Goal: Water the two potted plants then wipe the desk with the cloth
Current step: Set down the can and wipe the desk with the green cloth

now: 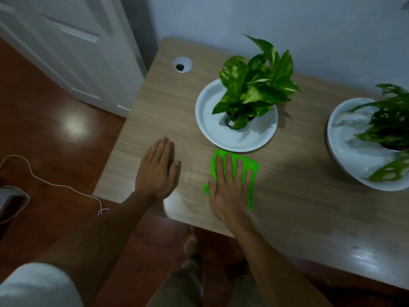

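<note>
Right hand [230, 191] flat, fingers spread, pinning the green cloth [247, 167] to the worktop [298, 196]; its far edge touches the near pot's saucer [212, 127], left hand [158, 171] flat, empty, bare worktop lies right.

White ribbed sleeve [33, 284], khaki trousers [183, 284]

Cloth [247, 171] on desk [155, 107] just before left pot [235, 134]; second pot [354, 160] well right.

Light: dim overall, bluish cast.
Glare: pale sheen on the floor [73, 125] and the desk [365, 253] edge.
Blur: right plant [389, 120] smeared.
Edges: wide-angle bending.
</note>
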A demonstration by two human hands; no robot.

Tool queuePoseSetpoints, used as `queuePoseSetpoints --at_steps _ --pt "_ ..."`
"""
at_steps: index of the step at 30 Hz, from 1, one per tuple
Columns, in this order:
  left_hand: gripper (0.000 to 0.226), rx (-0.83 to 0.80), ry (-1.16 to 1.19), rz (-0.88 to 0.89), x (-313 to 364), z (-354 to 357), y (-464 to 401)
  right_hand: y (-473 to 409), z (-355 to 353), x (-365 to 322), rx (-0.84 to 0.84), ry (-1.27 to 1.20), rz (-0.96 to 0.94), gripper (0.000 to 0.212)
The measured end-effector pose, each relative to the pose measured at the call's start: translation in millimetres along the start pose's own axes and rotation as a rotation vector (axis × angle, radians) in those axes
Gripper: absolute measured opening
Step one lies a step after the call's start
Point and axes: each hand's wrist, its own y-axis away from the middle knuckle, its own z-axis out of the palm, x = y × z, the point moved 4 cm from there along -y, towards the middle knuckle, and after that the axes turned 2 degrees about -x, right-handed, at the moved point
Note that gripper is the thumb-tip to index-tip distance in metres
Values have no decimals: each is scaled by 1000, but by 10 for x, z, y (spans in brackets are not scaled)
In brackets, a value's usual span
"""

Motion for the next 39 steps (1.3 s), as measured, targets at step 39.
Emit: queuePoseSetpoints --at_steps 39 --pt "57 55 126 -72 -771 -274 -184 -1076 -15 -1325 -6 122 -487 59"
